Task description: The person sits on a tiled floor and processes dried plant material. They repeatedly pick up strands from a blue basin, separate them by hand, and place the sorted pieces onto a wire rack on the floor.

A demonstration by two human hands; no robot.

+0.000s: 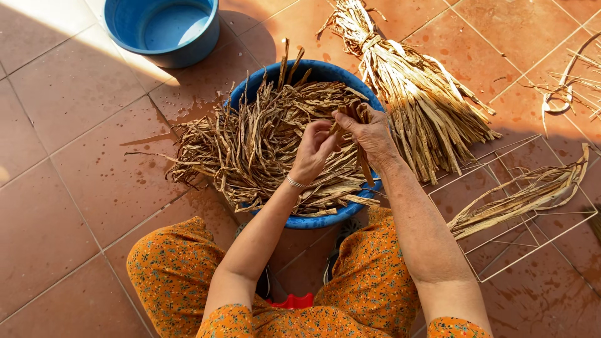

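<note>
The left hand (311,152) and the right hand (370,133) meet over the big basin (313,220). Both hands are curled shut and pinch the same brown strip (362,150). The strip is long and thin. It stands almost up and down in the picture, with its top between the fingers and its low end hanging near the basin's rim. Under the hands, the basin is full of dry strips (250,144). Most of them lie sideways and stick out over the left edge onto the wet tiles (81,163). A tied bundle (419,94) lies to the right. A wire rack (526,206) holds more strips. A small basin (164,28) sits far up.
</note>
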